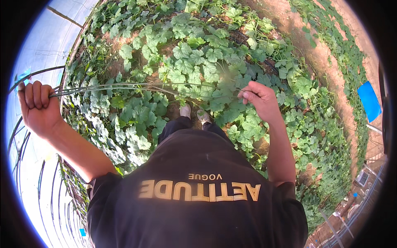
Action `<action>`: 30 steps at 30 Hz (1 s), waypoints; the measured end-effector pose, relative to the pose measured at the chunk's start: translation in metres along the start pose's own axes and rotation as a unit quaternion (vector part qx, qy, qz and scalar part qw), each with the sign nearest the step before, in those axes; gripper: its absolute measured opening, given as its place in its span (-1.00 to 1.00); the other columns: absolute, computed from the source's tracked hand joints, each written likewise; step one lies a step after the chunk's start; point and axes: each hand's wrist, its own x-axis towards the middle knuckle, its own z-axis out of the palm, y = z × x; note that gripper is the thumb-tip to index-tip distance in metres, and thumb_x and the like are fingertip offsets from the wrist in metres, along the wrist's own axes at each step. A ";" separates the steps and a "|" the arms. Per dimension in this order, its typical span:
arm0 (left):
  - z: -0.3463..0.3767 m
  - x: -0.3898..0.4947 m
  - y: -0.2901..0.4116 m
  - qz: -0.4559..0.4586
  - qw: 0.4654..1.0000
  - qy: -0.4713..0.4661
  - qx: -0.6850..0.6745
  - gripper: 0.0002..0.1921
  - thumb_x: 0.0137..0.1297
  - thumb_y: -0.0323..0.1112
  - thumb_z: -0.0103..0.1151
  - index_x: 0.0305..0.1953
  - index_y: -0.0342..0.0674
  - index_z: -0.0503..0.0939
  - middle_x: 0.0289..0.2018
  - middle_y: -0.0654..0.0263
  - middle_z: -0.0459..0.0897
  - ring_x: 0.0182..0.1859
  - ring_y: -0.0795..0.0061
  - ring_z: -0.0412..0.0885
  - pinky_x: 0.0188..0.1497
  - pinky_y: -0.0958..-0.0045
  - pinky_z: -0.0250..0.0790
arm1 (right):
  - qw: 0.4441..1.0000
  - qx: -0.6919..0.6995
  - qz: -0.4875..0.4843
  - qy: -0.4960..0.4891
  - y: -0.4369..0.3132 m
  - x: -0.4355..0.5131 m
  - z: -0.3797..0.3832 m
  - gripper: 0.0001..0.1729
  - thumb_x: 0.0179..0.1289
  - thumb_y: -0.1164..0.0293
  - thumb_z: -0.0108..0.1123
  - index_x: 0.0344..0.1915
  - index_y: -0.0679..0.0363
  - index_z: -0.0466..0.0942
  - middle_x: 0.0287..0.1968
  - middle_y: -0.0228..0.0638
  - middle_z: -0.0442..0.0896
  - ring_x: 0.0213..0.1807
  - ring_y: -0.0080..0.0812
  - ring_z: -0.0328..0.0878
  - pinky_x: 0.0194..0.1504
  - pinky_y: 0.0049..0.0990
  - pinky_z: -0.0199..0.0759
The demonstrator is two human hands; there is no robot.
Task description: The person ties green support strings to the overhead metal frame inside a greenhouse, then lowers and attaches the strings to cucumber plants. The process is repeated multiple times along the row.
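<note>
Several strands of thin green twine [108, 86] stretch sideways between my two hands, above the plants. My left hand [38, 105], far out at the left, is closed in a fist around one end of the bundle. At the other end, my right hand [259, 97] pinches the strands between thumb and fingers. Near the right hand the strands spread apart and look faint against the leaves. Below them is a dense bed of broad-leaved vines [186, 62], and my shoes [185, 110] stand among the leaves.
Plastic greenhouse sheeting [40, 46] with curved ribs [40, 73] rises along the left. A bare soil path [322, 62] runs on the right, with another row of vines [350, 65] beyond it. A blue sheet [369, 101] hangs at the right edge.
</note>
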 end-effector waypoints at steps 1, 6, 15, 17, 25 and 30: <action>-0.017 0.022 0.000 -0.017 1.000 -0.011 -0.014 -0.83 0.48 -0.41 -0.14 -0.28 -0.34 0.41 -0.67 0.53 0.08 -0.64 0.71 -0.03 -0.66 0.61 -0.16 | 0.999 -0.034 -0.022 0.031 0.007 -0.007 -0.010 -0.92 0.32 0.56 0.14 -0.26 0.36 0.56 -0.31 -0.37 0.66 -0.40 -0.60 0.50 -0.29 -0.58 0.44; -0.078 0.103 -0.009 -0.016 0.999 0.026 0.021 -0.86 0.43 -0.49 -0.15 -0.35 -0.33 0.34 -0.72 0.50 0.04 -0.68 0.69 -0.06 -0.66 0.60 -0.17 | 0.961 -0.145 0.094 0.214 0.037 -0.053 -0.037 -0.91 0.37 0.53 0.09 -0.25 0.32 0.53 -0.29 -0.41 0.66 -0.45 -0.66 0.44 -0.39 -0.63 0.34; -0.135 0.208 -0.042 -0.047 0.996 0.024 0.076 -0.94 0.36 -0.57 -0.20 -0.30 -0.39 0.31 -0.69 0.47 0.00 -0.65 0.62 -0.08 -0.64 0.54 -0.18 | 0.867 -0.083 0.208 0.444 0.090 -0.170 -0.058 -0.73 0.40 0.48 0.09 0.04 0.35 0.52 -0.24 -0.43 0.69 -0.45 -0.72 0.48 -0.49 -0.67 0.30; -0.137 0.220 -0.052 -0.047 0.995 0.031 0.088 -0.94 0.35 -0.57 -0.20 -0.31 -0.38 0.30 -0.69 0.47 0.01 -0.65 0.62 -0.07 -0.64 0.53 -0.17 | 0.842 -0.075 0.212 0.489 0.098 -0.190 -0.053 -0.87 0.40 0.50 0.07 -0.17 0.33 0.53 -0.26 -0.43 0.67 -0.45 -0.73 0.45 -0.50 -0.68 0.26; -0.141 0.245 -0.062 -0.077 0.995 -0.054 0.025 -0.90 0.38 -0.53 -0.21 -0.33 -0.35 0.30 -0.70 0.46 0.03 -0.67 0.63 -0.05 -0.65 0.55 -0.17 | 0.792 -0.154 0.280 0.521 0.122 -0.236 -0.049 -0.61 0.37 0.50 0.05 0.14 0.44 0.45 -0.22 -0.36 0.70 -0.38 -0.66 0.50 -0.42 -0.63 0.32; -0.120 0.238 -0.067 -0.096 0.993 -0.057 -0.022 -0.88 0.40 -0.51 -0.20 -0.34 -0.32 0.32 -0.71 0.47 0.04 -0.68 0.65 -0.06 -0.67 0.56 -0.19 | 0.786 -0.163 0.285 0.523 0.131 -0.241 -0.042 -0.56 0.37 0.51 0.02 0.21 0.45 0.39 -0.17 -0.30 0.71 -0.33 -0.63 0.53 -0.36 -0.61 0.36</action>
